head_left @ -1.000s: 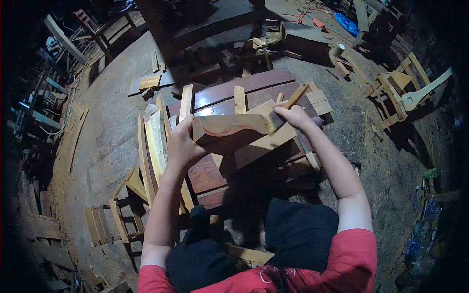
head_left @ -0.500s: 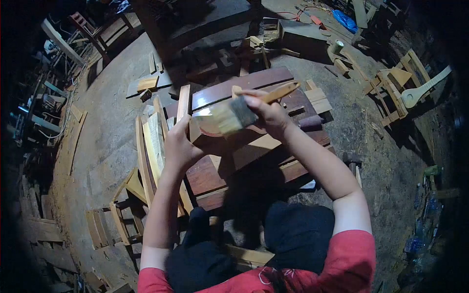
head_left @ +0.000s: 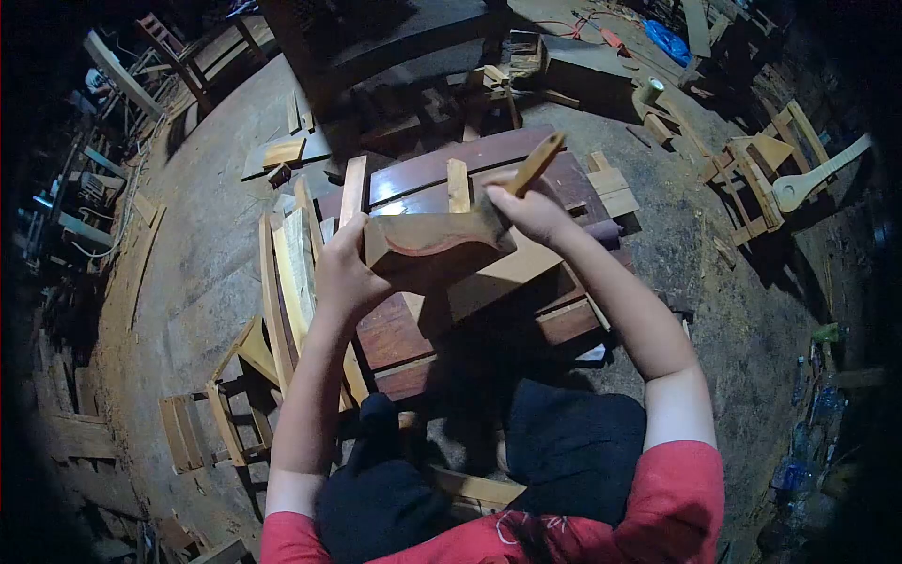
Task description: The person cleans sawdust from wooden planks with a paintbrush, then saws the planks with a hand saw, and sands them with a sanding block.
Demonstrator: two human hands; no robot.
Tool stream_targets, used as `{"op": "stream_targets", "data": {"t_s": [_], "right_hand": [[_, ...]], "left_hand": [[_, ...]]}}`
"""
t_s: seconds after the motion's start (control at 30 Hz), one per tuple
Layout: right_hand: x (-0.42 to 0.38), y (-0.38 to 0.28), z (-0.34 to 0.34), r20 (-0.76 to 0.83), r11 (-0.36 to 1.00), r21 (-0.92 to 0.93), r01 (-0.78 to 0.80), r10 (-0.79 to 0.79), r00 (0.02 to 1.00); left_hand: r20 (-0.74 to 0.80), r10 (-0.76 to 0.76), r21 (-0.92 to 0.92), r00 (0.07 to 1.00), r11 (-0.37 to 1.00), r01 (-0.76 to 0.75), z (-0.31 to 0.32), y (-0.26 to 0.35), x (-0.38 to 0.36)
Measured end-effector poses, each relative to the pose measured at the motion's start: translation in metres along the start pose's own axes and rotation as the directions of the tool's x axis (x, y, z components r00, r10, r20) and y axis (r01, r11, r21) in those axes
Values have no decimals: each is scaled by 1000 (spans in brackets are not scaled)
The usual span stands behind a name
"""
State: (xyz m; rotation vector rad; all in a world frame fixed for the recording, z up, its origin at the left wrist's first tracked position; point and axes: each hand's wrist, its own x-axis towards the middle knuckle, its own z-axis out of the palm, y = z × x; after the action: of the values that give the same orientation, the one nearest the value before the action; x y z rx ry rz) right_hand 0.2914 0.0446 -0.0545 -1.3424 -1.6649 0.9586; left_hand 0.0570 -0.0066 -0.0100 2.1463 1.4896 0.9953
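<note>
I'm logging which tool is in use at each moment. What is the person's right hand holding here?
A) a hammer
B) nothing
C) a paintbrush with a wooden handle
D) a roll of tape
C: the right hand grips a paintbrush by its wooden handle, bristles against the end of the curved wooden piece that the left hand holds up.

Bristles of the wooden-handled paintbrush (head_left: 526,174) hidden below the right hand (head_left: 536,211) fingers, left end of the curved reddish-brown wooden block (head_left: 437,244) covered behind the left hand (head_left: 343,273) fingers
</note>
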Motion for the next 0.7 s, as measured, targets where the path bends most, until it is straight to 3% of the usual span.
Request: {"op": "stream_targets", "data": {"t_s": [0.03,0.07,0.2,0.23,0.3,0.4,0.43,0.47,0.57,0.6,0.63,0.7], "right_hand": [[5,-9,2,28,985,165,42,-47,999],[4,-19,3,170,889,452,-66,-13,985],[-4,-29,6,228,736,661,-145,-12,974],[-4,-16,5,227,737,660,-144,-13,974],[-6,16,-2,153,914,333,-233,191,969],[-5,57,-17,127,869,403,-286,257,958],[-5,58,-23,44,964,119,-237,233,971],[-5,60,-27,-28,966,-181,-185,183,983],[1,41,-13,-46,986,-150,-75,69,997],[-4,0,-11,23,979,-171,-108,113,993],[-2,-10,-4,60,996,-84,-37,43,997],[-5,-58,10,86,949,305,80,-111,990]], "left_hand": [[13,-14,-27,1000,1000,14,-2,0,1],[26,-27,-54,999,998,28,-3,0,1],[-10,-39,-64,999,997,38,1,-4,-1],[-18,-18,-56,1000,998,17,1,-8,-2],[-31,3,-45,1000,999,-4,0,-13,-3],[-29,-6,-60,1000,998,4,-3,-13,-4],[-15,-19,-31,1000,999,19,-2,-11,-4],[0,-34,-2,999,999,34,-2,-8,-4],[3,17,14,1000,1000,-17,-1,-1,-2],[0,12,16,1000,1000,-12,0,1,-2],[6,-3,26,1000,1000,3,0,3,-1],[13,-19,41,1000,999,19,0,9,0]]}}
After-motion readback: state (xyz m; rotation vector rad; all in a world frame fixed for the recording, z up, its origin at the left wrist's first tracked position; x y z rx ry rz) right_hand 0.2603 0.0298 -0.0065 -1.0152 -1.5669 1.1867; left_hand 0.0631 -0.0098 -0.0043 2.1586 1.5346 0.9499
